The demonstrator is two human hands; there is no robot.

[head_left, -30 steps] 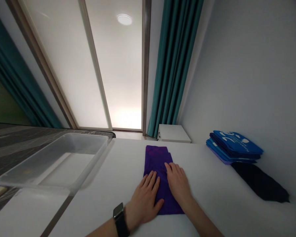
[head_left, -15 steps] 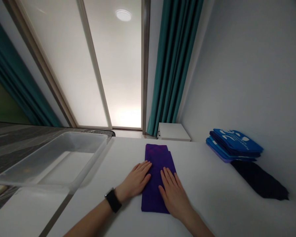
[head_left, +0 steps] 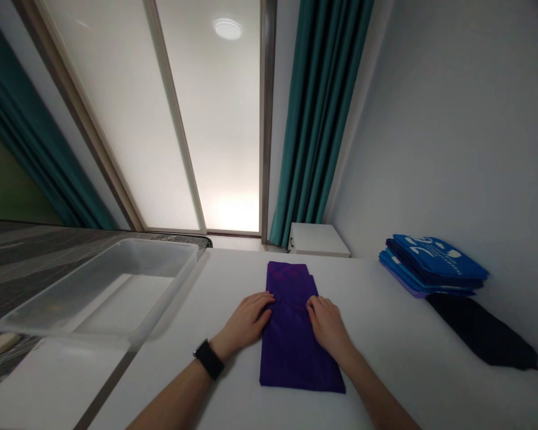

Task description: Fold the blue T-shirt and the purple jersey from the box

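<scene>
White bench [head_left: 399, 382], folded purple cloth [head_left: 293, 352].
Left hand [head_left: 244, 322] and right hand [head_left: 328, 325] lay flat on its edges, grips open; clear tub [head_left: 101, 292] at 9 o'clock.

The person's left hand [head_left: 246, 325] and right hand [head_left: 328, 325] are bare and slim, with long, tapering fingers and smooth backs. The left forearm [head_left: 174, 397] and right forearm [head_left: 379, 394] are slender and bare as far as the bottom edge of the view. Around the left wrist sits a black wristwatch [head_left: 208, 359] on a broad black strap, the one worn item showing; its case details are too dark to make out.
</scene>
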